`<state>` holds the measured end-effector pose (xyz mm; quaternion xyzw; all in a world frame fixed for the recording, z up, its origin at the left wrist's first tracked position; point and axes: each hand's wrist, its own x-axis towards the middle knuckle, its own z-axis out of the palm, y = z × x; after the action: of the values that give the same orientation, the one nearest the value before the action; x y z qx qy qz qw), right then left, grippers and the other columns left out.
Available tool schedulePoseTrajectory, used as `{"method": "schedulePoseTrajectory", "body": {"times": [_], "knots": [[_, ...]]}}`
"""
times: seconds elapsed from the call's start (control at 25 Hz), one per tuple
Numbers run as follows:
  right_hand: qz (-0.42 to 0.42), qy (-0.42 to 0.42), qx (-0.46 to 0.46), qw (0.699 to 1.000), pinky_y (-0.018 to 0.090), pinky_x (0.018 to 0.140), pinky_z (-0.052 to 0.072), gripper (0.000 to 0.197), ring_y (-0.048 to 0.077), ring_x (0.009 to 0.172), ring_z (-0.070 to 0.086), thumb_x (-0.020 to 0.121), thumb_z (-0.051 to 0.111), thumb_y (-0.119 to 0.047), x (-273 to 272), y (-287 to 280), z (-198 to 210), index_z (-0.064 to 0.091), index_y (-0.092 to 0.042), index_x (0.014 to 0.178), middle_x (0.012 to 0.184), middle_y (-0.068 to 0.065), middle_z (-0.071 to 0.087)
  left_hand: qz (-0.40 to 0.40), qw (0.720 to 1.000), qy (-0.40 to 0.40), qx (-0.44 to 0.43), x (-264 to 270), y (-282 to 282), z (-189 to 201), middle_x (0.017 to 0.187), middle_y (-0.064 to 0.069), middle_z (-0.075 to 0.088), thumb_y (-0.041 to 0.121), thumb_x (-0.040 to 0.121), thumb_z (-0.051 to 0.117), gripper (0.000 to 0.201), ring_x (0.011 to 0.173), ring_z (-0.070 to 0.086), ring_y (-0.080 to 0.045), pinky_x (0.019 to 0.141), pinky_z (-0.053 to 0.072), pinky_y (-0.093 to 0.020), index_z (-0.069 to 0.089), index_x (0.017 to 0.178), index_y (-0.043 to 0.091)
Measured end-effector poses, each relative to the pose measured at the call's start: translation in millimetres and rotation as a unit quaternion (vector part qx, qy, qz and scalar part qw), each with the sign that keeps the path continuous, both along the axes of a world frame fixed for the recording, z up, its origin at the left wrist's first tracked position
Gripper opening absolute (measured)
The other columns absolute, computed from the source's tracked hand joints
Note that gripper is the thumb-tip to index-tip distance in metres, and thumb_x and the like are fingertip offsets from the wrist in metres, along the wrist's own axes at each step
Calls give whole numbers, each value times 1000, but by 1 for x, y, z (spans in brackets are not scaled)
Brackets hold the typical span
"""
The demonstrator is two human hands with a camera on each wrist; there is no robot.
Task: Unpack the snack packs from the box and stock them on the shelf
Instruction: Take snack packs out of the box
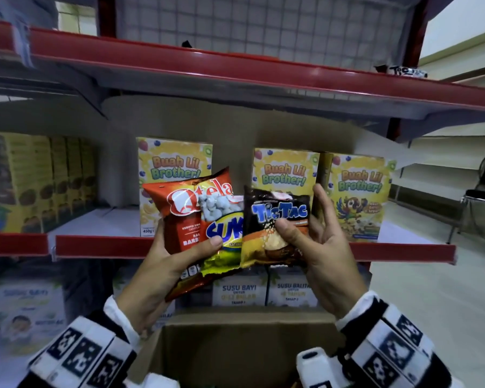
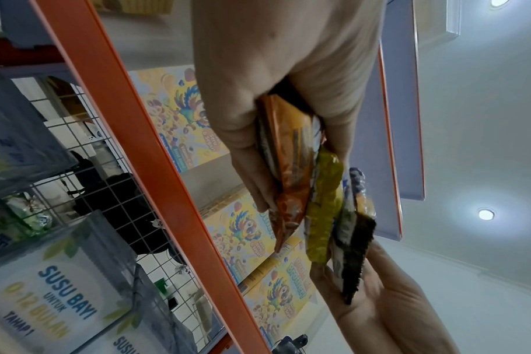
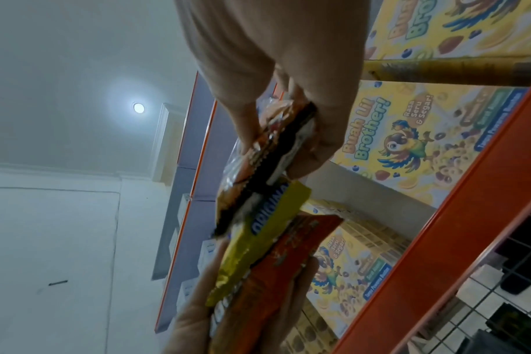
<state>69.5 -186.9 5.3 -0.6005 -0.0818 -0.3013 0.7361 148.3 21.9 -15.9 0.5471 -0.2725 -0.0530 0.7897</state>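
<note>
Left hand [image 1: 154,271] grips two packs together — a red Qtela pack [image 1: 186,217] behind, a yellow pack [image 1: 226,242] in front, thumb across both; right hand [image 1: 318,247] pinches a black TicTac pack [image 1: 276,228], thumb on its face, fingers behind; the TicTac pack's edge overlaps the yellow pack; all three are raised before the middle shelf [image 1: 101,243] with its cereal boxes [image 1: 284,172]; open cardboard box [image 1: 235,351] below — contents not discernible.

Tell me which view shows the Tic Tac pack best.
Head view: the Tic Tac pack faces the camera with its name readable, pinched by the right hand. Both wrist views catch only its dark crimped edge, beside the yellow pack.
</note>
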Motion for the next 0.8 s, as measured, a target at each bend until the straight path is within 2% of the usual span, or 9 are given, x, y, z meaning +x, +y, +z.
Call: {"method": "schedulePoseTrajectory", "body": {"times": [0.04, 0.12, 0.16, 0.2, 0.36, 0.52, 0.64, 0.72, 0.8], "knots": [[21, 22, -5, 1000, 51, 102, 45, 95, 26, 127, 50, 49, 90, -34, 1, 0, -1, 48, -39, 134, 136, 7, 54, 2, 1000, -10, 5, 0, 0, 0, 111, -5, 72, 21, 52, 87, 89, 98, 71, -26, 75, 59, -38, 45, 129, 35], [81, 32, -28, 996, 37, 86, 56, 56, 23, 102, 66, 57, 85, -26, 1, 1, -2, 68, -24, 110, 108, 8, 70, -1, 999, -27, 19, -1, 0, -2, 112, -5, 71, 23, 49, 89, 93, 99, 70, -26, 80, 58, -41, 44, 130, 35], [102, 29, -43, 993, 31, 76, 57, 36, 20, 88, 69, 61, 82, -24, -1, 3, -1, 73, -19, 95, 92, 6, 73, -8, 999, -31, 26, -1, 1, -2, 112, -5, 71, 24, 46, 89, 96, 99, 70, -25, 80, 59, -40, 44, 130, 34], [107, 29, -52, 993, 28, 71, 57, 26, 19, 81, 70, 64, 79, -22, -1, 5, -1, 73, -16, 89, 86, 5, 73, -14, 999, -33, 32, -1, 2, -3, 112, -4, 71, 25, 42, 89, 100, 99, 70, -24, 78, 59, -38, 43, 131, 33], [91, 31, -91, 991, 28, 72, 57, 40, 21, 87, 70, 70, 73, -16, -3, 8, -4, 66, -10, 109, 98, 9, 74, 0, 999, -32, 40, -3, 4, -1, 106, 7, 73, 51, 24, 93, 110, 94, 72, -15, 71, 59, -28, 46, 123, 42], [80, 28, -121, 989, 28, 75, 57, 40, 21, 94, 70, 71, 73, -18, -4, 12, -7, 66, -19, 110, 104, 6, 73, 41, 998, -39, 22, -1, 1, -4, 110, 7, 72, 38, 50, 87, 75, 97, 71, -15, 80, 57, -34, 51, 115, 47], [84, 38, -116, 989, 24, 72, 56, 38, 20, 91, 71, 72, 72, -22, -3, 12, -6, 66, -17, 109, 102, 7, 74, 41, 998, -28, 36, 3, 1, -7, 115, 4, 70, 41, 53, 89, 86, 101, 70, -18, 89, 53, -42, 47, 128, 41], [77, 47, -110, 990, 25, 71, 56, 40, 19, 87, 71, 70, 72, -25, -1, 12, -8, 65, -15, 108, 99, 8, 74, 37, 998, -26, 46, 5, 0, -8, 112, 6, 71, 49, 48, 89, 87, 98, 70, -15, 87, 54, -39, 48, 125, 41], [62, 50, -92, 993, 24, 68, 55, 36, 17, 83, 71, 72, 71, -23, 3, 13, -11, 65, -14, 107, 92, 6, 74, 29, 997, -23, 64, 7, -3, -10, 109, 7, 72, 54, 35, 90, 102, 97, 71, -14, 83, 56, -36, 47, 126, 39]]}}
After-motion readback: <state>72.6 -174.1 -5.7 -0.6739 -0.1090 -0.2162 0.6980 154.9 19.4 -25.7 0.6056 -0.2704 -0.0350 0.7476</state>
